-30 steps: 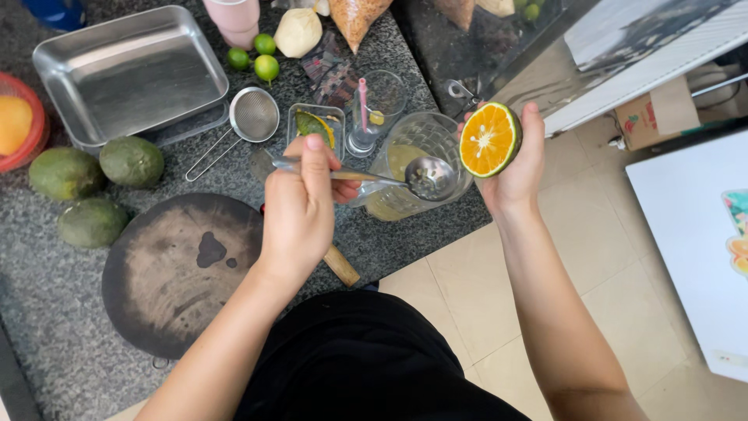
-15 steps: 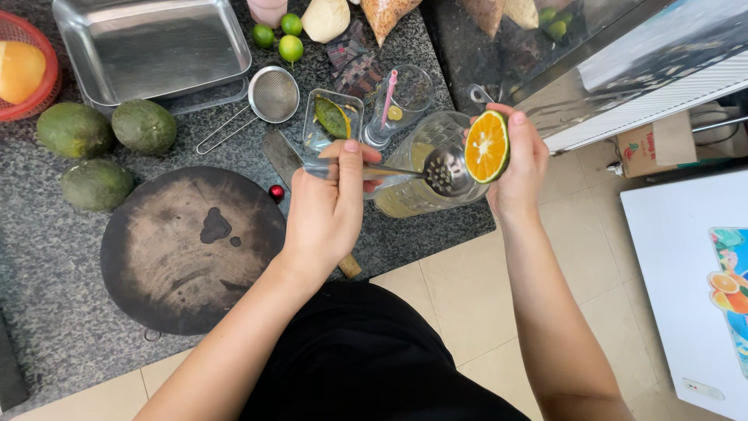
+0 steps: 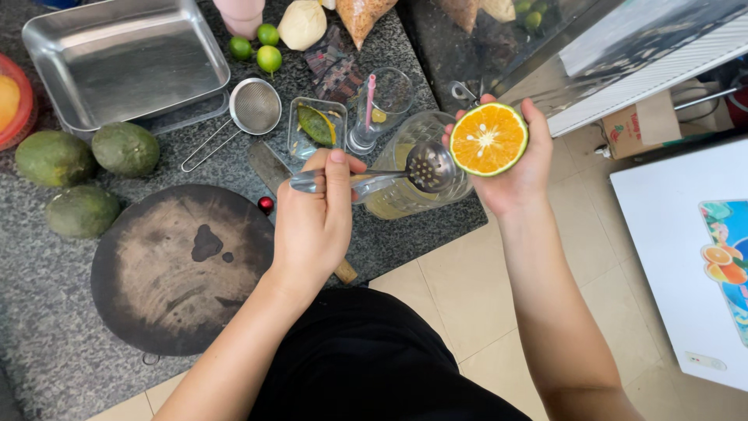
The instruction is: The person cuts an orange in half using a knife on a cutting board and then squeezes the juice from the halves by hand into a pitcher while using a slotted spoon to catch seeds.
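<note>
My left hand (image 3: 315, 222) grips the handle of a slotted metal spoon (image 3: 429, 166), whose bowl rests over the mouth of a glass jug (image 3: 405, 195) of pale yellow juice. My right hand (image 3: 514, 175) holds a halved orange (image 3: 488, 139), cut face up, just right of the spoon and beside the jug's rim. A knife (image 3: 269, 166) lies on the counter under my left hand, its wooden handle end showing below my wrist.
A round dark cutting board (image 3: 183, 269) lies on the granite counter (image 3: 47, 343). Three green fruits (image 3: 125, 148), a metal tray (image 3: 125, 62), a small strainer (image 3: 253, 109), a square glass dish (image 3: 315, 126), a glass with a pink straw (image 3: 382, 101) and limes (image 3: 269, 56) lie behind. A tiled floor is at right.
My view has shifted so the counter sits lower and nearer. Both hands moved together: the orange half now sits closer to the spoon and jug, its cut face turned more upward.
</note>
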